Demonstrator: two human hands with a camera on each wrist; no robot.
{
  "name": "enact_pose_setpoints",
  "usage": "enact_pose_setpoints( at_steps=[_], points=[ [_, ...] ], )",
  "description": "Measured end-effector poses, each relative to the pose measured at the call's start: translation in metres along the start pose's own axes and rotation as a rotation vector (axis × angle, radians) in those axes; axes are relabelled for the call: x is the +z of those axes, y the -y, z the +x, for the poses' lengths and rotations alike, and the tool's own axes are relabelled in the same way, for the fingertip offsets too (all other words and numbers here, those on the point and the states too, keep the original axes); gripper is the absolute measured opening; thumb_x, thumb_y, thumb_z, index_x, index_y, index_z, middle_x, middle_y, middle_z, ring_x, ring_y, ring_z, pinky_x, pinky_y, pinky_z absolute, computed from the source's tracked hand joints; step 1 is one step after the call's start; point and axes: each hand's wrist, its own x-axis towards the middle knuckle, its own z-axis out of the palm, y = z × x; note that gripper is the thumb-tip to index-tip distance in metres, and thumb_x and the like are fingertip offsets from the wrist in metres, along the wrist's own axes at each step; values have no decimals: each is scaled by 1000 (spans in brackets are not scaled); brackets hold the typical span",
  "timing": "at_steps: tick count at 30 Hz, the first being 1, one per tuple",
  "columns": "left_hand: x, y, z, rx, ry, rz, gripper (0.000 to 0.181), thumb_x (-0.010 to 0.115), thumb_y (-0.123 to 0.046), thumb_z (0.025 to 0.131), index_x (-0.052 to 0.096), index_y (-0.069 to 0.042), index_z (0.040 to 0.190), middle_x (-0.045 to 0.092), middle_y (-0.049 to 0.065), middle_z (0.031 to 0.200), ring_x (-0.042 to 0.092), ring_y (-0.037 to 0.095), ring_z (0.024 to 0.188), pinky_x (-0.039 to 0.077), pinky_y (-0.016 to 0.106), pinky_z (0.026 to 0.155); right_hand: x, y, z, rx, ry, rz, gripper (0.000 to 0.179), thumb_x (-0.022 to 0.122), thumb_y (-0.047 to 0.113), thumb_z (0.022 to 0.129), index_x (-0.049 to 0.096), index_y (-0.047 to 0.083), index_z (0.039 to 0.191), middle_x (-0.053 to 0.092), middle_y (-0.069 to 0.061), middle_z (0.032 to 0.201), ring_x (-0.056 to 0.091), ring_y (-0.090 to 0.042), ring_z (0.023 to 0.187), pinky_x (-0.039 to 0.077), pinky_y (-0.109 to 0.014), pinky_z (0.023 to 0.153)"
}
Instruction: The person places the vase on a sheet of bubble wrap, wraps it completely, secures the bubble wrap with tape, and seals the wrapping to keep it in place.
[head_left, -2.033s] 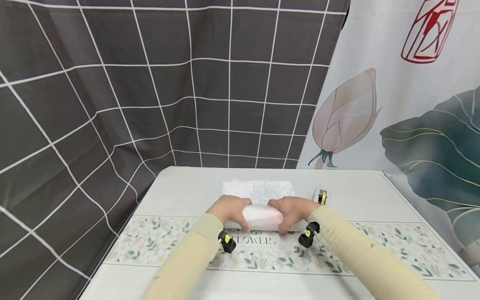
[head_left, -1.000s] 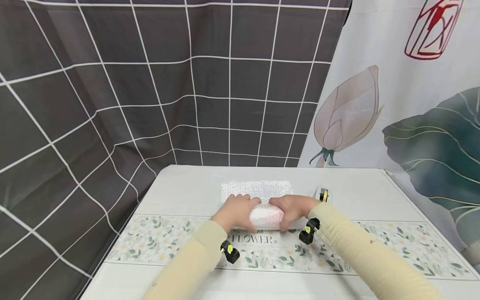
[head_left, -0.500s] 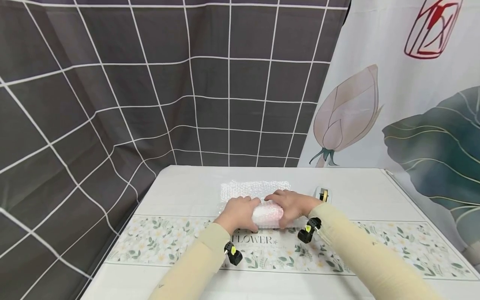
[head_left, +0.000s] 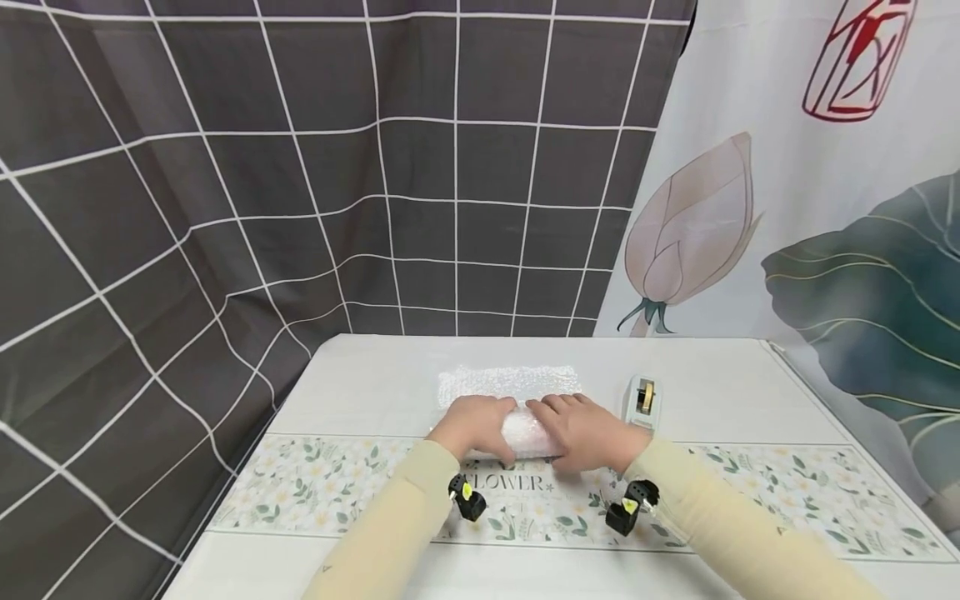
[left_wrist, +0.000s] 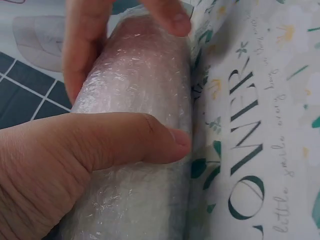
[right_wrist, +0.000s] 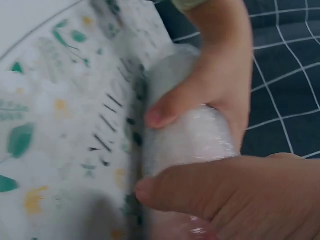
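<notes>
A roll of bubble wrap [head_left: 522,430] lies crosswise at the middle of the table, wound around something partly pinkish. Its pink end shows through the film in the left wrist view, but what is inside cannot be made out. My left hand [head_left: 474,427] grips the roll's left part, thumb on the near side. Over the right part lies my right hand [head_left: 588,433], its fingers across the top and its thumb [right_wrist: 175,187] curled along the near side. Behind the roll, a flat length of bubble wrap [head_left: 510,381] stretches toward the back.
Right of the hands stands a tape dispenser [head_left: 642,402] with a yellowish roll. The white tablecloth [head_left: 375,379] has a floral band with lettering [head_left: 506,482]. A dark checked curtain [head_left: 420,225] hangs behind and at left, a printed light curtain [head_left: 705,225] at right.
My left hand has shifted right along the roll. The right hand has moved its fingers left over the top and its wrist nearer the front, uncovering more of the tape dispenser.
</notes>
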Motion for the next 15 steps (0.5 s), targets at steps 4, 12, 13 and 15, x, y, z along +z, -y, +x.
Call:
enact_pose_setpoints(
  at_steps=[4,12,13,15],
  points=[
    [-6,2,-3,-12,63,-78,66,88,-49,60,63,-23,116,69,-9,96,63,12,83,54,34,78,9,6,-2,-13,-81,-72,90,82,29,68,43,0,144,61,-18,125,61,-37,113,49,-55,99],
    [-13,8,-5,-49,201,-269,60,88,-44,61,62,-25,111,62,-14,88,59,10,80,50,32,76,22,7,4,-17,-164,-142,85,88,36,65,51,5,135,63,-11,105,64,-30,95,54,-47,88],
    [-13,8,-5,-51,208,-283,61,88,-44,61,62,-24,113,63,-14,89,60,10,80,50,32,77,23,6,6,-15,-163,-139,83,87,36,64,51,6,134,63,-10,104,64,-29,93,55,-47,87],
    [-13,10,-5,-53,208,-291,65,88,-46,60,63,-24,116,64,-14,92,60,10,82,51,33,80,24,5,8,-12,-154,-126,80,86,34,63,53,8,131,62,-8,101,64,-27,89,56,-45,83]
  ],
)
